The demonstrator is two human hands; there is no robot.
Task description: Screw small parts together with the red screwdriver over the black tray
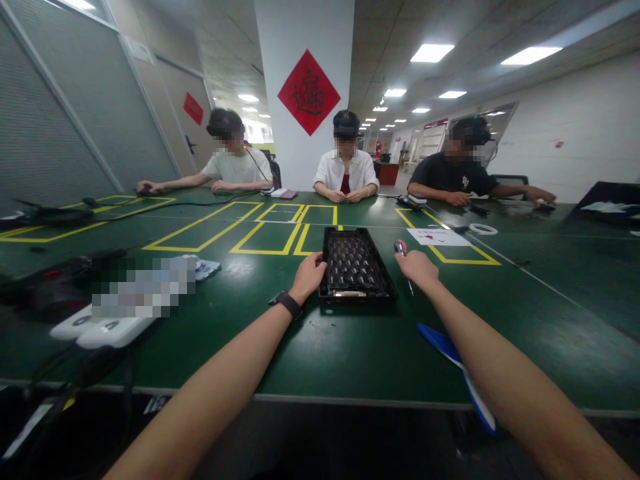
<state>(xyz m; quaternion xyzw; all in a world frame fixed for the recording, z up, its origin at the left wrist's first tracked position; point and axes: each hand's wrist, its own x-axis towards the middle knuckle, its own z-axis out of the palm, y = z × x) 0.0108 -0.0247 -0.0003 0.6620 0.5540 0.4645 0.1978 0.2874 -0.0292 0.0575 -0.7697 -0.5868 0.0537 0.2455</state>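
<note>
Against the left hand lies a black tray.

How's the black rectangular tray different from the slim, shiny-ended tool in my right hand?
The black rectangular tray is broad; the slim, shiny-ended tool is far narrower, with a thin shaft.

The tray lies flat on the glossy green table; the tool slants in your right hand.

Your left hand touches the tray's side, while your right wraps around the tool.

Both have one hand on them.

black tray between two hands
</note>
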